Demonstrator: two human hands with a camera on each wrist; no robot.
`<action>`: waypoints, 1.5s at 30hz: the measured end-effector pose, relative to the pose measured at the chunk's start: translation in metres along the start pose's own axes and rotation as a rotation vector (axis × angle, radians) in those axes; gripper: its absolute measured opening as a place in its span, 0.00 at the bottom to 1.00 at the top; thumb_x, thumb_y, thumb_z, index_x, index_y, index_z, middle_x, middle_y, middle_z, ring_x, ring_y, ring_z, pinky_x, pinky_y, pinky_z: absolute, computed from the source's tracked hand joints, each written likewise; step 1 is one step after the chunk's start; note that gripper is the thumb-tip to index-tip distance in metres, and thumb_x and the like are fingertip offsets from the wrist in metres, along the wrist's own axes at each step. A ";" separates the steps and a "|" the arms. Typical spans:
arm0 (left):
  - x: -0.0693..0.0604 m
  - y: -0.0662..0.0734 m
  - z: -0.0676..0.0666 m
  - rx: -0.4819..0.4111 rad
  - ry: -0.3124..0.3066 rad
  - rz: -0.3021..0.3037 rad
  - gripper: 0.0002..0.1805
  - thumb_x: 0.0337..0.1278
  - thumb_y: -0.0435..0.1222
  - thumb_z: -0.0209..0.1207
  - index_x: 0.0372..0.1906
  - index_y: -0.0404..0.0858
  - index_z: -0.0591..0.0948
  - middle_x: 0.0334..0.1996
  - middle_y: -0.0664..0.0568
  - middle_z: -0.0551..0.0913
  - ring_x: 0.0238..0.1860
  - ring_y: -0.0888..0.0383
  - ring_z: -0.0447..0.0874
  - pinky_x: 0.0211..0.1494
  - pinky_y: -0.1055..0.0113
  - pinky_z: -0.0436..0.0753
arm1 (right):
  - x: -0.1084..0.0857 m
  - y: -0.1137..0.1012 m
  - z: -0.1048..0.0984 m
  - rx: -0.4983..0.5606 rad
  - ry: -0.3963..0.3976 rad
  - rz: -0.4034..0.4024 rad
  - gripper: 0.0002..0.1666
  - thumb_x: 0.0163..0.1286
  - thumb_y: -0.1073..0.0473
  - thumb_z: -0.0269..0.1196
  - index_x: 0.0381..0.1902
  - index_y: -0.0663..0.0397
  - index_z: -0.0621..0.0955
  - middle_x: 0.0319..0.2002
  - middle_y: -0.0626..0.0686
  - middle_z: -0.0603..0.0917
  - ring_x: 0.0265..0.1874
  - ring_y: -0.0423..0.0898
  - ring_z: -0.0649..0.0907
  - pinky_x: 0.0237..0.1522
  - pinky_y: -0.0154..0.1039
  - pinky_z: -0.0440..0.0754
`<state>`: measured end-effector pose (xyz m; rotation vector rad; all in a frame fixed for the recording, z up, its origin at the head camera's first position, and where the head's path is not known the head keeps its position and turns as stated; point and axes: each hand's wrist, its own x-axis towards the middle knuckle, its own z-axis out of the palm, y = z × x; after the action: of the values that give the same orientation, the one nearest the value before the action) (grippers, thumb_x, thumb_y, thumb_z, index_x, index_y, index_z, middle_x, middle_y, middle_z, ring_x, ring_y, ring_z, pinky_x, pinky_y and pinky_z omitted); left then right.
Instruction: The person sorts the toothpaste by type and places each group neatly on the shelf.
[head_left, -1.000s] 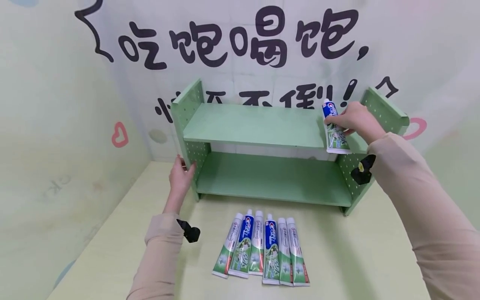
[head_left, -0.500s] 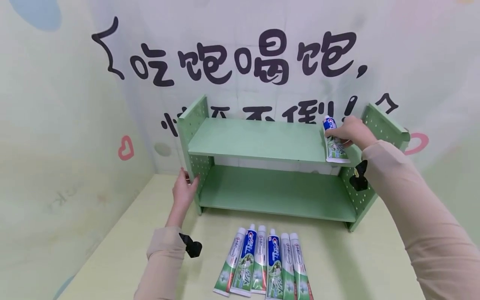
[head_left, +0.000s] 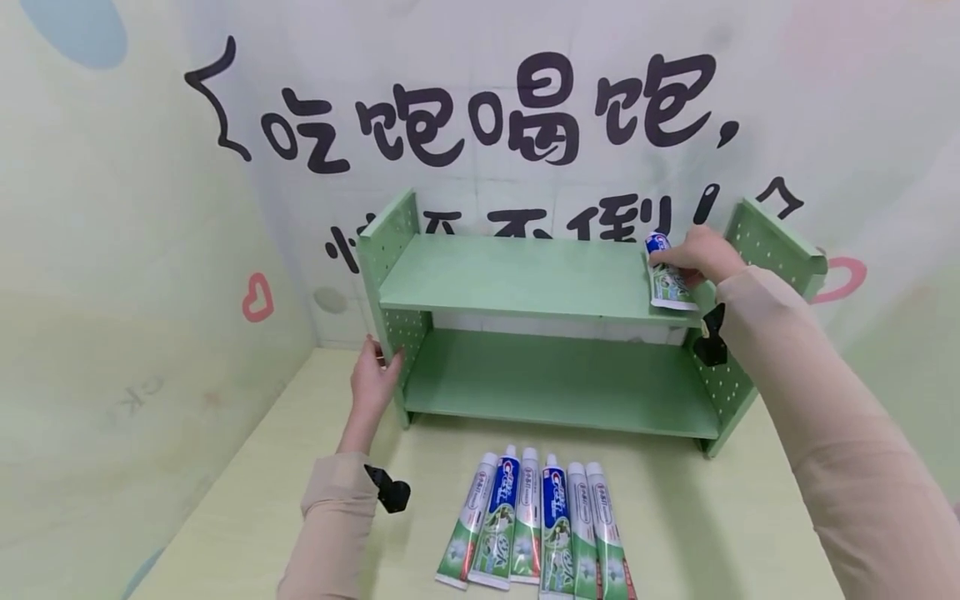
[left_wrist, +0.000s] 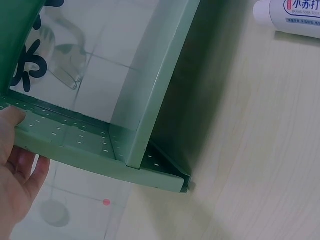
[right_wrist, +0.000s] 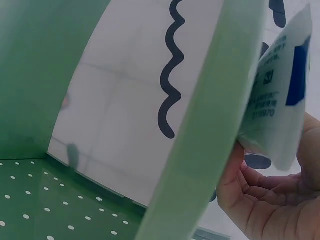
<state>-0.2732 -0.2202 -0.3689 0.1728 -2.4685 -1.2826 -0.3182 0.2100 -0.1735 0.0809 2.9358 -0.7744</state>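
Head view: my right hand [head_left: 708,254] pinches a toothpaste tube [head_left: 668,289] between thumb and fingers at the right end of the green upper shelf [head_left: 517,275]; whether it touches I cannot tell. My left hand [head_left: 372,382] grips the left side panel [head_left: 392,237], thumb inside, and six more tubes [head_left: 527,517] lie side by side on the table [head_left: 247,500]

Saw on the pale back wall [head_left: 450,33] two rows of large black Chinese lettering [head_left: 546,107], with the lower row partly covered. Noticed a black bracket mark [head_left: 217,104] left of the upper row. Found on the left wall [head_left: 97,217] a pink heart outline [head_left: 258,316] and, higher, a pale blue patch [head_left: 75,32]. Observed near the corner a grey round spot [head_left: 329,299], and below, a pale table [head_left: 225,500] with fine wood grain.
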 end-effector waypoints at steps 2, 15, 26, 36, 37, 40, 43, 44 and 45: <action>-0.004 -0.002 0.002 -0.008 -0.006 -0.012 0.23 0.63 0.42 0.49 0.54 0.28 0.65 0.51 0.35 0.74 0.54 0.42 0.74 0.51 0.52 0.79 | 0.000 -0.001 -0.001 -0.040 -0.001 0.006 0.24 0.59 0.45 0.59 0.27 0.64 0.70 0.16 0.49 0.73 0.14 0.40 0.74 0.20 0.32 0.75; -0.017 -0.008 0.007 -0.005 -0.021 -0.075 0.21 0.63 0.42 0.48 0.50 0.29 0.65 0.53 0.35 0.72 0.56 0.41 0.72 0.53 0.51 0.78 | -0.011 -0.007 -0.003 -0.063 0.043 -0.010 0.24 0.58 0.45 0.61 0.25 0.62 0.70 0.15 0.48 0.71 0.16 0.41 0.72 0.27 0.35 0.73; -0.007 0.000 0.005 -0.023 0.011 -0.045 0.23 0.64 0.42 0.47 0.54 0.28 0.64 0.53 0.34 0.72 0.55 0.42 0.72 0.52 0.51 0.79 | -0.033 -0.032 -0.036 -0.099 0.055 -0.038 0.27 0.59 0.42 0.60 0.34 0.65 0.78 0.16 0.46 0.78 0.25 0.43 0.78 0.41 0.42 0.75; -0.008 0.001 0.003 -0.018 -0.014 -0.072 0.24 0.63 0.43 0.47 0.56 0.29 0.64 0.55 0.35 0.72 0.56 0.42 0.71 0.53 0.51 0.78 | -0.054 -0.029 -0.032 -0.039 0.033 -0.057 0.25 0.58 0.39 0.60 0.29 0.58 0.80 0.18 0.44 0.79 0.23 0.42 0.71 0.25 0.38 0.69; -0.007 0.002 0.003 -0.017 -0.016 -0.069 0.24 0.63 0.43 0.47 0.56 0.29 0.63 0.55 0.35 0.72 0.56 0.42 0.71 0.53 0.51 0.78 | -0.057 -0.028 -0.030 -0.033 0.034 -0.064 0.26 0.58 0.39 0.60 0.30 0.58 0.81 0.20 0.46 0.81 0.24 0.43 0.72 0.27 0.39 0.70; -0.006 0.004 0.002 -0.012 -0.022 -0.060 0.23 0.64 0.42 0.47 0.55 0.29 0.64 0.55 0.35 0.72 0.56 0.42 0.71 0.53 0.51 0.78 | -0.066 -0.025 -0.025 -0.008 0.036 -0.081 0.30 0.58 0.38 0.59 0.44 0.58 0.81 0.34 0.54 0.85 0.35 0.47 0.78 0.38 0.44 0.74; -0.004 0.008 0.000 -0.010 -0.030 -0.064 0.23 0.64 0.42 0.47 0.56 0.30 0.63 0.55 0.35 0.72 0.57 0.43 0.71 0.53 0.51 0.78 | -0.076 -0.024 -0.020 0.018 0.045 -0.087 0.36 0.58 0.36 0.58 0.55 0.57 0.76 0.48 0.59 0.81 0.44 0.48 0.77 0.41 0.43 0.72; -0.003 0.009 -0.001 -0.007 -0.034 -0.068 0.23 0.64 0.43 0.47 0.56 0.30 0.63 0.55 0.35 0.72 0.57 0.43 0.71 0.54 0.51 0.78 | -0.079 -0.024 -0.019 0.029 0.045 -0.089 0.37 0.58 0.36 0.58 0.56 0.57 0.75 0.49 0.59 0.80 0.44 0.49 0.76 0.40 0.42 0.72; -0.003 0.010 -0.001 -0.006 -0.035 -0.071 0.23 0.64 0.43 0.46 0.56 0.30 0.63 0.55 0.35 0.72 0.57 0.43 0.71 0.54 0.52 0.78 | -0.082 -0.024 -0.018 0.038 0.048 -0.094 0.37 0.58 0.36 0.58 0.56 0.57 0.75 0.50 0.60 0.79 0.44 0.48 0.76 0.40 0.41 0.71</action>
<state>-0.2699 -0.2144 -0.3608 0.2401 -2.5091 -1.3322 -0.2401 0.1955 -0.1369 -0.0362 2.9892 -0.8532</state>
